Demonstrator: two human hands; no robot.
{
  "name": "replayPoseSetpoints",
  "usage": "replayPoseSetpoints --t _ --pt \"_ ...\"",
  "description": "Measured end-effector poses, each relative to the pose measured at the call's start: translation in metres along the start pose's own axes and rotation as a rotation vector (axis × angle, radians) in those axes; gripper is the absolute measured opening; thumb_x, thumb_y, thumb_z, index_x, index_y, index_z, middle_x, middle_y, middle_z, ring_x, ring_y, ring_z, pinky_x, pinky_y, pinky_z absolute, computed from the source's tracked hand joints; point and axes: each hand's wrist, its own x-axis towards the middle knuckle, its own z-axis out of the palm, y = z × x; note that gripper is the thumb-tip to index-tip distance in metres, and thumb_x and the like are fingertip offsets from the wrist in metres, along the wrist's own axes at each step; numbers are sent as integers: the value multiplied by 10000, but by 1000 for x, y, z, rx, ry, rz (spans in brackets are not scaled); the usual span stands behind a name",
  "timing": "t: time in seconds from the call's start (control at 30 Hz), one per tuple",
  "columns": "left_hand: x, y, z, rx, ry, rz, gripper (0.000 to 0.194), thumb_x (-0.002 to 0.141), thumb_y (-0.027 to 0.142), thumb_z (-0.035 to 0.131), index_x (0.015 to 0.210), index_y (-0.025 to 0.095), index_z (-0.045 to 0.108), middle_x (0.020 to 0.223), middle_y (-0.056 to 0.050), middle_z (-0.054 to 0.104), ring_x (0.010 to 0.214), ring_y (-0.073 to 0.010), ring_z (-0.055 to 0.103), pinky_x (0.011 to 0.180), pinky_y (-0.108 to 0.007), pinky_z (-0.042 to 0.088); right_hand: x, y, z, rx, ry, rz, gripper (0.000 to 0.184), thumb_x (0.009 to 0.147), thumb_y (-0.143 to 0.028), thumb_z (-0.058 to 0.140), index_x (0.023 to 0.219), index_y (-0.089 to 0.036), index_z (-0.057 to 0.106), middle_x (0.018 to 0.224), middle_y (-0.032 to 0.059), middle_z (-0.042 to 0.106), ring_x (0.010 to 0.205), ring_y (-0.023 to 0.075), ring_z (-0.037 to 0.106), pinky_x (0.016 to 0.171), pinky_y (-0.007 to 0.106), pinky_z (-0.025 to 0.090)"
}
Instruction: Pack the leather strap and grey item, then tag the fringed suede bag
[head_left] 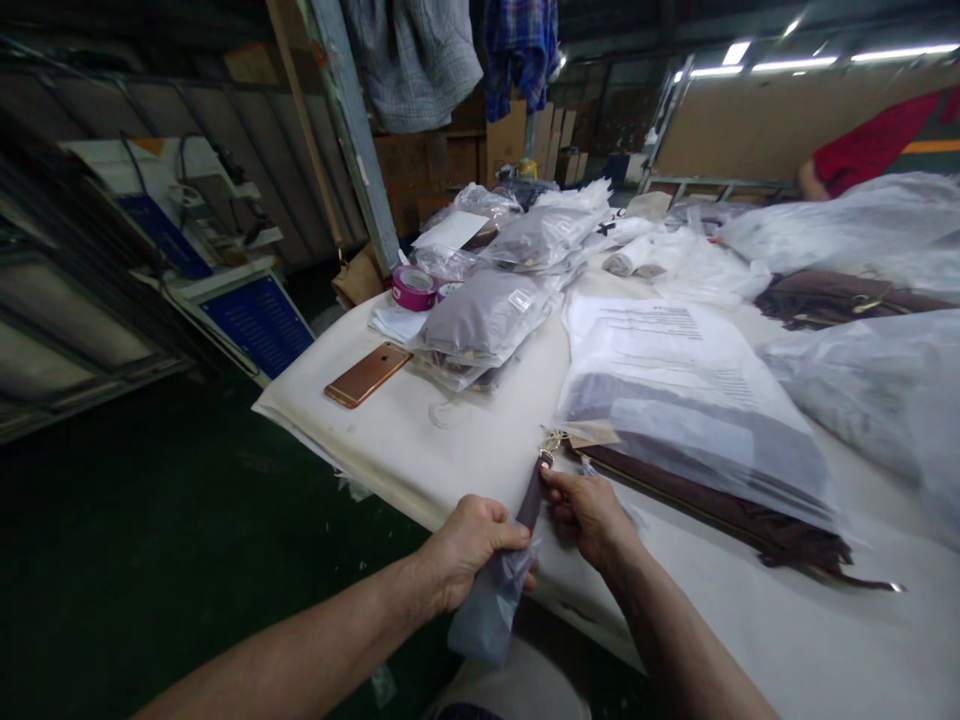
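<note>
Both my hands are at the table's near edge on a dark brown strap (532, 496) that ends in a gold metal clasp. My left hand (480, 545) is closed round the strap and the clear plastic sleeve (487, 605) over its lower part. Just below the clasp, my right hand (589, 510) pinches the strap's upper end. The clasp lies against a dark brown bag (697, 500) with a zip edge. Over most of that bag lies a clear plastic bag (705, 420), with printed paper (637, 330) under or in it.
A phone (367, 375) lies near the left edge of the white table (360, 450), close to purple tape (413, 287). Bagged items (487, 312) are stacked behind it. Plastic-wrapped goods (870, 390) crowd the right side. A person's red sleeve (870, 150) shows at far right.
</note>
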Motion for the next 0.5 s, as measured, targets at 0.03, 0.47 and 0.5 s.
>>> replayPoseSetpoints --t 0.03,0.47,0.5 --pt "0 2 0 10 -9 -1 211 554 233 673 616 138 496 492 -45 617 393 -139 563 400 -219 415 1 -1 0 10 -1 8 337 737 -264 554 452 -184 393 316 -85 310 274 18 231 291 150 138" --pt "29 27 5 114 -14 78 162 639 202 642 597 134 501 458 -18 579 424 -150 577 433 -233 430 -4 1 -3 131 -109 72 305 774 -172 475 481 -167 390 353 -102 309 281 -4 187 303 129 107" --pt "33 29 7 120 -12 86 147 638 175 630 584 136 499 443 -5 564 419 -143 568 442 -236 434 -5 1 -3 131 -116 79 298 772 -163 467 484 -166 393 354 -103 309 282 -5 186 306 128 105"
